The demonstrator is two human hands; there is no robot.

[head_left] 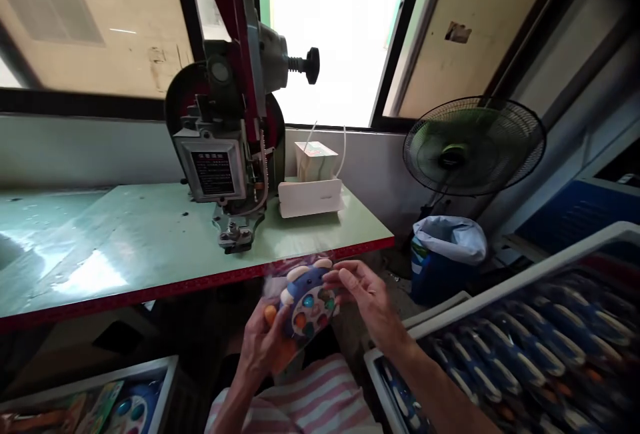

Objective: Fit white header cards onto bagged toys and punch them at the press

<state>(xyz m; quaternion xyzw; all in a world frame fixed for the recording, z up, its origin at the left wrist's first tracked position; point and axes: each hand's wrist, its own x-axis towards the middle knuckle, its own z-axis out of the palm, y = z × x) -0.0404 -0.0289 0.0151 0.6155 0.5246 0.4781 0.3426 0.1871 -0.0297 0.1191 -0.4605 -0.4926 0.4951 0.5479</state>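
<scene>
- Holds a blue toy (301,282) in a clear wrapper (274,287) above the lap, just in front of the counter (140,234).
- Tilts the toy with its ring of coloured domes (308,301) facing up.
- Grips the toy's lower left side with the left hand (261,339); fingers clamped on toy and wrapper, beside an orange part (271,315).
- Places the right hand (369,297) at the toy's upper right edge; fingers bent, cannot tell whether closed on the wrapper.
- Faces a press-like machine (215,167) on the counter, with a white box (310,199) just beside it.
- Has a white-rimmed crate (505,284) of wrapped blue items (520,347) at right, another crate (169,387) at lower left.
- Has a fan (453,154) above a lined bin (440,274) beyond the counter's right end.
</scene>
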